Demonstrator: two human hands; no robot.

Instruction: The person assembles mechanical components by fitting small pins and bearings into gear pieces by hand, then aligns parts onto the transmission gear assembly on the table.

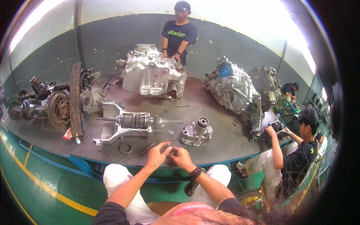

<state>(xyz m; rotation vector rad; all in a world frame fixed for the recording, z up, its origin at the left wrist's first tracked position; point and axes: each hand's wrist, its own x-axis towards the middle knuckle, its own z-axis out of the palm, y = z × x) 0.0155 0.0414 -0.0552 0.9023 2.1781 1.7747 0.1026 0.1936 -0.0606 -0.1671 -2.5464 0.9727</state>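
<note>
Close together over the bench's near edge, my left hand (159,154) and my right hand (182,158) meet with bent fingers. Both pinch at something small and dark between the fingertips, too small to name. Beyond them lies a cut-open silver gearbox housing (107,135), and a gear shaft (135,120) with several gears rests in it. A dark toothed ring (125,148) lies flat to the left of my left hand, and a thin metal rod (147,148) lies between them. Ahead of my right hand stands a silver end housing (196,135) with a round tube on top.
A large silver transmission case (152,75) stands at the back, with a person (180,35) behind it. More gear housings (232,88) sit at the right. An axle with a brake drum (58,108) fills the left. Another person (300,157) works at the right edge.
</note>
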